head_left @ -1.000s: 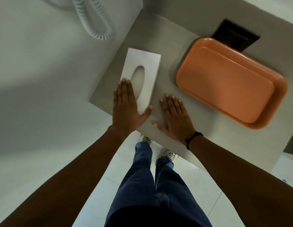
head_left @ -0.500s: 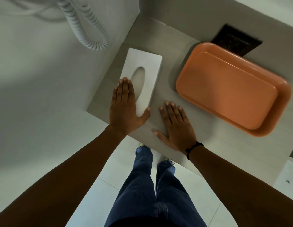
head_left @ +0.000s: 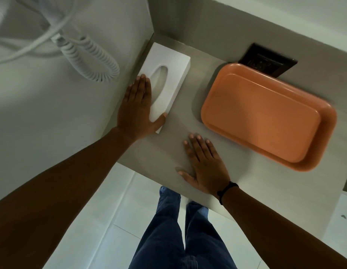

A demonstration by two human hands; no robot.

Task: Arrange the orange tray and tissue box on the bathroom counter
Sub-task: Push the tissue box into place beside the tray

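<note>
A white tissue box [head_left: 173,73] with an oval slot lies on the grey bathroom counter [head_left: 164,152], along the left wall near the back corner. My left hand [head_left: 137,109] rests on its near left part, fingers flat on top and thumb hooked round the near end. My right hand [head_left: 204,166] lies flat on the bare counter near the front edge, fingers apart, holding nothing. The empty orange tray [head_left: 265,115] sits at an angle on the right, a short gap from my right fingertips.
A white coiled cord [head_left: 91,59] hangs on the left wall just beside the tissue box. A dark socket panel [head_left: 269,61] is set in the back wall behind the tray. My legs and the tiled floor show below the counter's front edge.
My left hand has slid the tissue box away from the front edge, back towards the corner by the left wall. My right hand stays flat on the counter; the tray has not moved.
</note>
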